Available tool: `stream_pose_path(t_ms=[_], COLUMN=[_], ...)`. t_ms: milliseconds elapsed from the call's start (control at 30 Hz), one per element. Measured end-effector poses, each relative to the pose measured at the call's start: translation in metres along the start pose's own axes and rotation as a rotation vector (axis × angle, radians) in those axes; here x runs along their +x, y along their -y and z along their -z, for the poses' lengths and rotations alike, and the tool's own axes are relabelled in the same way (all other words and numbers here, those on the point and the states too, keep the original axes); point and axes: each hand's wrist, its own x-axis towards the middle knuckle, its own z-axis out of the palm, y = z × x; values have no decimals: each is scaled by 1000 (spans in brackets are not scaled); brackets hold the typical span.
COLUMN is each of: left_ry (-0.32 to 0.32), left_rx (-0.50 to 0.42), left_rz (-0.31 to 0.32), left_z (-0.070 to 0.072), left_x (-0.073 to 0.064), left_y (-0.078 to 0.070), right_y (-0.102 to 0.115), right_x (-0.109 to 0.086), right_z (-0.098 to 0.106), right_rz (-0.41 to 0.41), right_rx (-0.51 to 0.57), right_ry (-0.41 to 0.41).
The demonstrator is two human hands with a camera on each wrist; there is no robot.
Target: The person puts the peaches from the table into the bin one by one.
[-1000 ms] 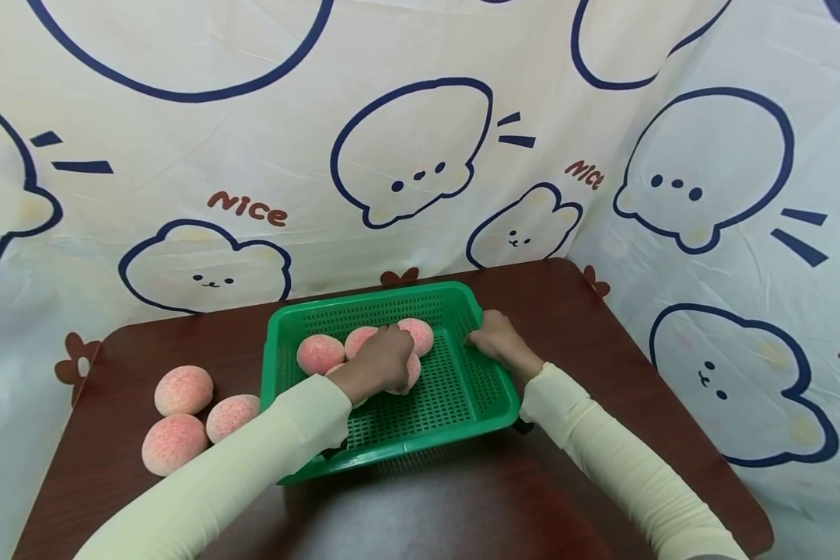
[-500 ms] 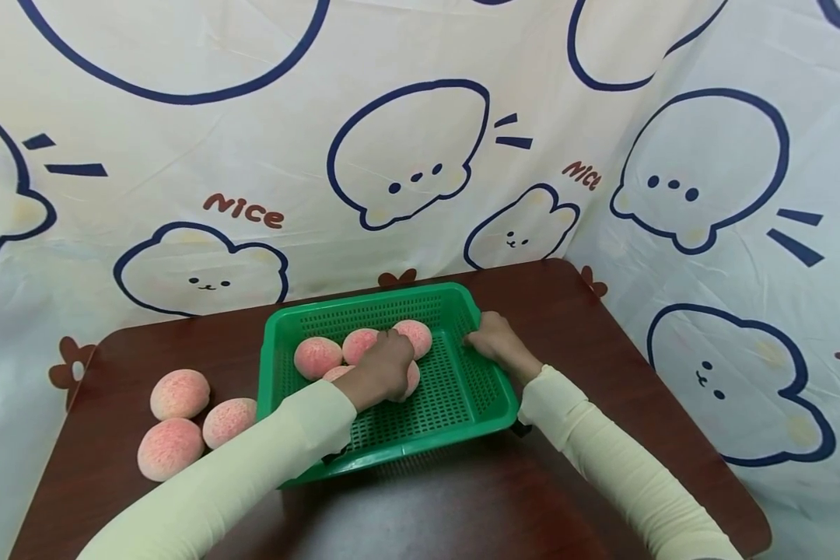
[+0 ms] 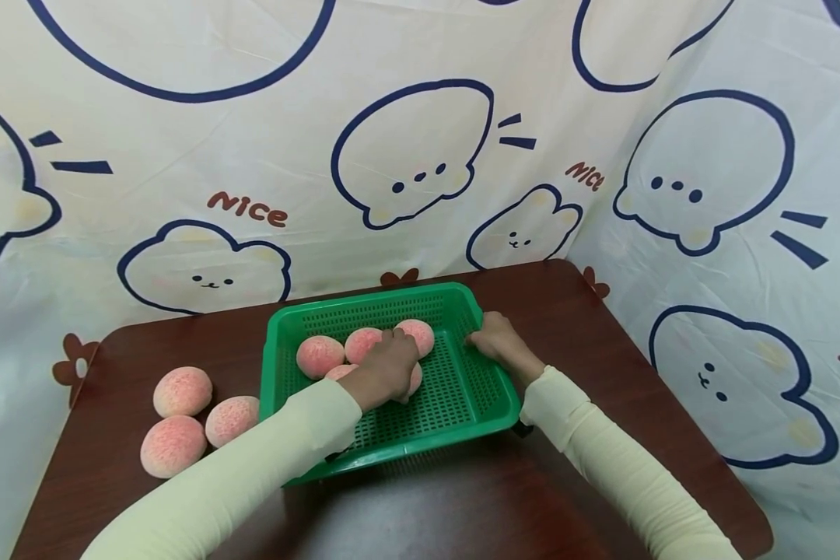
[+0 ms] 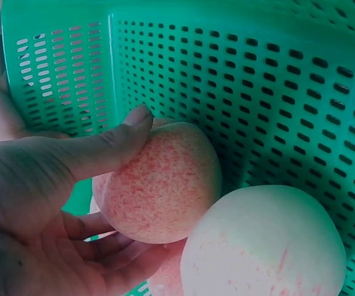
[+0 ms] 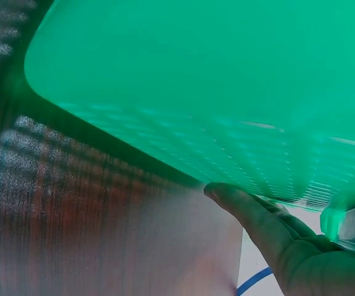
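Note:
In the head view, my left hand (image 3: 390, 365) is inside a green plastic basket (image 3: 409, 447), over a cluster of pink peaches. Its thumb and fingers hold a speckled peach (image 4: 165, 185) in the left wrist view, the thumb on top and the fingers beneath. Right beside that fruit is a paler peach (image 4: 263, 246). Other peaches in the basket include one at the left (image 3: 320, 357), partly hidden behind none of the hand. On the basket's right side, my right hand (image 3: 498, 341) grips the rim; from below, the right wrist view shows its thumb (image 5: 239, 203) along the outer wall.
Three more peaches sit on the brown table (image 3: 532, 498) left of the basket, among them a front peach (image 3: 173, 446). My left sleeve (image 3: 231, 482) passes close by them. A white curtain (image 3: 420, 47) with cartoon drawings hangs behind and to the right.
My left hand has shifted slightly right and toward me within the basket, showing more of the peaches behind it. The right hand and the basket stay in place.

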Motion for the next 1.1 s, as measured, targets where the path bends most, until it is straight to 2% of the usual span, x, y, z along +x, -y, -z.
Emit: stream_pose_path(t_ms=[333, 500, 700, 800, 867, 967, 1100], left_ry=[-21, -21, -42, -34, -25, -52, -115], left_rx=[103, 79, 84, 58, 20, -22, -75], left_rz=[-51, -56, -94, -105, -103, -83, -1], left_z=[0, 1, 3, 6, 9, 18, 42], left_x=[-3, -5, -10, -13, -16, -23, -41], left_y=[2, 3, 7, 11, 15, 25, 50], right_y=[1, 1, 0, 0, -1, -1, -1], right_x=[0, 1, 1, 1, 2, 2, 3], right_z=[0, 0, -1, -1, -2, -2, -3], right_rz=[-19, -26, -13, -8, -1, 14, 9], right_rx=[-17, -22, -8, -12, -14, -7, -5], right_ry=[-6, -3, 1, -6, -10, -14, -18])
